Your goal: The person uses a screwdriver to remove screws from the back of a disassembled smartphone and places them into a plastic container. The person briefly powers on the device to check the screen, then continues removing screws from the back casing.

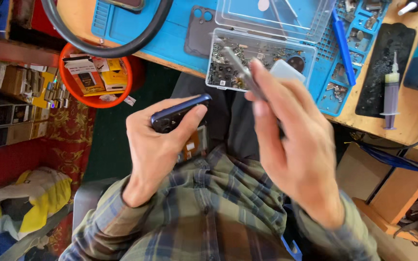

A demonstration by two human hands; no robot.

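The left hand (158, 145) wraps its fingers around a dark blue phone (177, 113), thumb pressed along the near edge, holding it on edge above the lap. The right hand (293, 145), blurred, pinches a pair of metal tweezers (238, 70) between thumb and forefinger; the tips point away toward the desk, and whether they carry anything I cannot tell. Just beyond those tips sits a clear plastic parts box (260, 60) with its lid up, full of small screws and components, resting on a blue work mat (170, 29). Further right of the fingers lie a blue pry tool (343, 46) and a syringe (391, 94); off to the left, an orange bowl (66, 79) of small packets. This looks like the stage of picking a small part for the phone; the next move likely needs a steady, fine pinch.
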